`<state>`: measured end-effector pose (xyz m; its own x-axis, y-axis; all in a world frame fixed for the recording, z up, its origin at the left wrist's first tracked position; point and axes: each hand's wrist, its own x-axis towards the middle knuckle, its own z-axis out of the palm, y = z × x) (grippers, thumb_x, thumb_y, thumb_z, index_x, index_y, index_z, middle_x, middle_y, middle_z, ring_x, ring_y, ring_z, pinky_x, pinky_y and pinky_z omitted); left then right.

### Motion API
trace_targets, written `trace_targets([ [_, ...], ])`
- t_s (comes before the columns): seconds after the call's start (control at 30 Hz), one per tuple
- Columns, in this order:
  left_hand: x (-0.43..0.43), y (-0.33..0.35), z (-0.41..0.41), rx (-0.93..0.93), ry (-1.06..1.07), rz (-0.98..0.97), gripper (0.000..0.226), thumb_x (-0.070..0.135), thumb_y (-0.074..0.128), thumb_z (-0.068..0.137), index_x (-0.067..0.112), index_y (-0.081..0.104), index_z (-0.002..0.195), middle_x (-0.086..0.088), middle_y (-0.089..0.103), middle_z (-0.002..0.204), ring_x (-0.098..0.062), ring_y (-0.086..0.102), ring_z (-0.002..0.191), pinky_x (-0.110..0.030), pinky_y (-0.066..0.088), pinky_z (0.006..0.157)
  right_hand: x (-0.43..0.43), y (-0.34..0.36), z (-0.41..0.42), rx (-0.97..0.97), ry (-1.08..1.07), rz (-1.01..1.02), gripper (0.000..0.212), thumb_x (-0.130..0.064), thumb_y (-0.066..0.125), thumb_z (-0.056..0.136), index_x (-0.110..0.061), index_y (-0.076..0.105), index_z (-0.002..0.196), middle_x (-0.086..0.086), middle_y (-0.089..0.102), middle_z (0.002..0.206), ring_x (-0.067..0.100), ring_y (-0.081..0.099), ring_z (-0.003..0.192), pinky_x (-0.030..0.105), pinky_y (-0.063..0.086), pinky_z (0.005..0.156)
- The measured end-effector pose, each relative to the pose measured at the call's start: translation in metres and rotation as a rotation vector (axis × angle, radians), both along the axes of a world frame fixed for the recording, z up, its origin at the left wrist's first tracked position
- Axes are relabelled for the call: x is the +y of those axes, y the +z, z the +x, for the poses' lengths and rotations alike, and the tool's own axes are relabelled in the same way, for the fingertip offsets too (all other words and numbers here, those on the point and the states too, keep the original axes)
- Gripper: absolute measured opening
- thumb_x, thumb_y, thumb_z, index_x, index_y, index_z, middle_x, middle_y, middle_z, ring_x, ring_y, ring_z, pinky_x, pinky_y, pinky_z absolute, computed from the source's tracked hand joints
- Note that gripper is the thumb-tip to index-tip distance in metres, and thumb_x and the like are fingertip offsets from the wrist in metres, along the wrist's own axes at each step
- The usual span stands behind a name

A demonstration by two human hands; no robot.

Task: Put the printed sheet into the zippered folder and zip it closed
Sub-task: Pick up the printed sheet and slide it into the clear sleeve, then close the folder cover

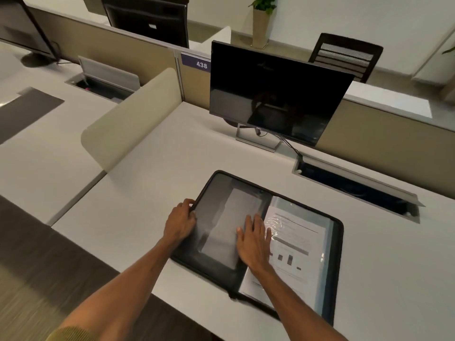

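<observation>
A black zippered folder (216, 193) lies open and flat on the white desk, in front of me. The printed sheet (298, 244), with text and small dark figures, sits on the folder's right half under a shiny clear sleeve. The left half shows grey inner pockets. My left hand (179, 223) grips the folder's left edge, fingers curled over the zipper rim. My right hand (253, 242) rests flat near the spine, fingers spread, partly over the left pocket and the sheet's edge.
A dark monitor (275, 94) on a silver stand stands behind the folder, its cable running to an open cable tray (354, 185) at the right. A beige curved divider (133, 119) rises at the left. The desk's front edge (138, 279) runs beneath my forearms.
</observation>
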<state>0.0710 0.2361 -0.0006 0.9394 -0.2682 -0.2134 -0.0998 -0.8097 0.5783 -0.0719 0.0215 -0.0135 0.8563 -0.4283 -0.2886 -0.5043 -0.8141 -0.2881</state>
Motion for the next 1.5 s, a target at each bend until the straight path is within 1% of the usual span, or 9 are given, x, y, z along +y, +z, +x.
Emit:
trace_targets([
  [0.4, 0.002, 0.074, -0.001, -0.04, 0.181, -0.415, 0.018, 0.031, 0.064, 0.098, 0.034, 0.079, 0.109, 0.007, 0.079, 0.086, -0.014, 0.074, 0.079, -0.037, 0.062, 0.078, -0.021, 0.025, 0.003, 0.02, -0.032, 0.321, 0.067, -0.057, 0.025, 0.11, -0.023, 0.015, 0.167, 0.006, 0.003, 0.176, 0.032, 0.009, 0.162, 0.055, 0.011, 0.13],
  [0.5, -0.007, 0.101, -0.011, 0.011, 0.144, -0.585, 0.022, 0.02, 0.061, 0.103, 0.025, 0.083, 0.104, -0.006, 0.079, 0.085, -0.028, 0.072, 0.071, -0.04, 0.062, 0.062, -0.023, 0.046, -0.002, -0.018, -0.049, 0.42, 0.068, -0.055, 0.031, 0.11, -0.024, 0.013, 0.167, 0.004, 0.008, 0.176, 0.032, 0.015, 0.161, 0.057, 0.016, 0.129],
  [0.67, -0.05, 0.137, -0.039, -0.03, 0.057, -0.668, 0.023, 0.018, 0.06, 0.106, 0.021, 0.082, 0.108, -0.007, 0.077, 0.088, -0.025, 0.07, 0.07, -0.035, 0.059, 0.058, -0.013, 0.089, -0.014, -0.291, -0.133, 0.633, 0.067, -0.055, 0.043, 0.107, -0.032, 0.018, 0.165, 0.001, 0.022, 0.173, 0.029, 0.032, 0.155, 0.058, 0.035, 0.122],
  [0.83, -0.1, 0.153, -0.077, -0.116, -0.048, -0.698, 0.022, 0.017, 0.059, 0.105, 0.022, 0.079, 0.115, 0.002, 0.077, 0.101, -0.02, 0.073, 0.08, -0.03, 0.06, 0.059, -0.027, 0.129, -0.041, -0.51, -0.193, 0.696, 0.041, -0.042, 0.051, 0.108, -0.025, 0.051, 0.145, 0.002, 0.059, 0.145, 0.014, 0.061, 0.12, 0.033, 0.052, 0.1],
  [0.97, -0.135, 0.15, -0.104, -0.195, -0.184, -0.674, 0.026, 0.024, 0.058, 0.108, 0.029, 0.072, 0.129, 0.011, 0.075, 0.12, -0.013, 0.073, 0.099, -0.035, 0.067, 0.072, -0.048, 0.142, -0.062, -0.64, -0.221, 0.732, 0.028, -0.046, 0.054, 0.104, -0.031, 0.064, 0.125, -0.009, 0.07, 0.117, 0.014, 0.07, 0.103, 0.044, 0.062, 0.093],
  [1.1, -0.163, 0.135, -0.123, -0.257, -0.336, -0.528, 0.04, 0.043, 0.051, 0.109, 0.044, 0.057, 0.149, 0.019, 0.064, 0.146, -0.006, 0.066, 0.124, -0.038, 0.058, 0.104, -0.07, 0.16, -0.083, -0.735, -0.3, 0.755, 0.022, -0.041, 0.054, 0.106, -0.027, 0.065, 0.118, -0.006, 0.072, 0.112, 0.016, 0.075, 0.092, 0.035, 0.065, 0.078],
  [1.27, -0.192, 0.12, -0.148, -0.23, -0.495, -0.414, 0.047, 0.055, 0.041, 0.112, 0.053, 0.038, 0.159, 0.015, 0.05, 0.161, -0.013, 0.052, 0.146, -0.042, 0.053, 0.113, -0.105, 0.16, -0.109, -0.714, -0.394, 0.681, 0.022, -0.046, 0.061, 0.102, -0.026, 0.067, 0.109, -0.007, 0.072, 0.106, 0.019, 0.075, 0.09, 0.038, 0.067, 0.075],
  [1.37, -0.208, 0.108, -0.16, -0.219, -0.579, -0.338, 0.05, 0.055, 0.039, 0.113, 0.055, 0.029, 0.162, 0.019, 0.044, 0.165, -0.011, 0.045, 0.15, -0.041, 0.045, 0.119, -0.126, 0.159, -0.131, -0.68, -0.434, 0.666, 0.022, -0.037, 0.071, 0.098, -0.023, 0.068, 0.115, -0.005, 0.072, 0.108, 0.019, 0.074, 0.092, 0.03, 0.065, 0.067],
  [1.5, -0.225, 0.089, -0.176, -0.203, -0.733, -0.25, 0.055, 0.053, 0.036, 0.113, 0.049, 0.02, 0.166, 0.02, 0.022, 0.174, -0.007, 0.026, 0.159, -0.036, 0.031, 0.125, -0.152, 0.15, -0.158, -0.616, -0.49, 0.534, 0.017, -0.023, 0.075, 0.094, -0.017, 0.075, 0.11, -0.003, 0.075, 0.098, 0.018, 0.073, 0.086, 0.04, 0.067, 0.074],
])
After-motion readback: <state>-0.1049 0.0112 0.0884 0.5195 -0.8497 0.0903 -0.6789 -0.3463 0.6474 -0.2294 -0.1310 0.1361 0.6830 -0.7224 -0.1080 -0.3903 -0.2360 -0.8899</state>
